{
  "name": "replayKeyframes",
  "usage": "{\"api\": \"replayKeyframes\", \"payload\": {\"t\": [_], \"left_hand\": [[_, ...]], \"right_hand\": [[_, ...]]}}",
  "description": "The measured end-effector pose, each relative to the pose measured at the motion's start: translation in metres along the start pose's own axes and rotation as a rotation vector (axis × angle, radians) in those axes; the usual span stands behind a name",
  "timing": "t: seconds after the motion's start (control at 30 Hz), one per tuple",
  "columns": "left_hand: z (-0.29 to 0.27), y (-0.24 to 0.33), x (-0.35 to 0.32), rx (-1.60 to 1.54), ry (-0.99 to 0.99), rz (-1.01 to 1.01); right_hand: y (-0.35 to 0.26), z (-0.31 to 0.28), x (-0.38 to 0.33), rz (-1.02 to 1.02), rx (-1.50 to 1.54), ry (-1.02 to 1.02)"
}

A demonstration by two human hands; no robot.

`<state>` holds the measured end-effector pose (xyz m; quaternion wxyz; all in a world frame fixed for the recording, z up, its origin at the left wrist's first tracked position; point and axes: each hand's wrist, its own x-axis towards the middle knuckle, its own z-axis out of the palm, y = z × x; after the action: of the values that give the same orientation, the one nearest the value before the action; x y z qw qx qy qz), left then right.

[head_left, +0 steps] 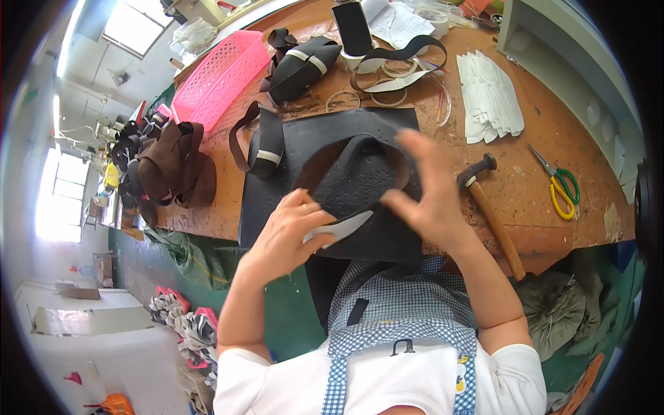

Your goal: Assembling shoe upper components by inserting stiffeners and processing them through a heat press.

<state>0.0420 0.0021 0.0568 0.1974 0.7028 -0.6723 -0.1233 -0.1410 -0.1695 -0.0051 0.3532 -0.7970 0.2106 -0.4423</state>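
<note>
1. A dark brown band point(324, 162), smooth and flexible, curves into a loop above the black mat point(387, 242), its near end showing a white strip point(351, 227).
2. The left hand point(290, 225) pinches that near end between thumb and fingers.
3. The right hand point(432, 194), blurred, is open at the loop's right side, thumb and fingers spread; whether it touches the band I cannot tell.
4. The mat is sheet-like, its surface pitted with small marks inside the loop; it lies on a worn, scuffed brown table point(512, 176).
5. The white shirt point(277, 387) bears a dark printed character, partly hidden by the checked blue-and-white apron point(394, 297). Markings on the papers point(404, 24) at the far side are too small to read.
6. A black loop point(264, 142) with a pale stripe overlaps the mat's left edge; a rolled black bundle point(304, 69) sits beyond it, near a perforated pink plastic basket point(221, 79).
7. Right of the mat lie a wooden-handled hammer point(494, 221), scissors point(561, 190) with yellow and green grips, and fanned white pieces point(490, 97).
8. Brown bands point(176, 166) heap at the table's left.
</note>
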Motion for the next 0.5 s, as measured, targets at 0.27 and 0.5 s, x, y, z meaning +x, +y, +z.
{"api": "replayKeyframes", "payload": {"t": [0.27,0.5], "left_hand": [[0.019,0.027,0.034,-0.192,0.889,-0.146],[0.08,0.026,0.038,-1.086,0.659,-0.345]], "right_hand": [[-0.005,0.022,-0.004,0.469,0.81,-0.251],[-0.004,0.021,-0.035,0.649,0.988,-0.224]]}}
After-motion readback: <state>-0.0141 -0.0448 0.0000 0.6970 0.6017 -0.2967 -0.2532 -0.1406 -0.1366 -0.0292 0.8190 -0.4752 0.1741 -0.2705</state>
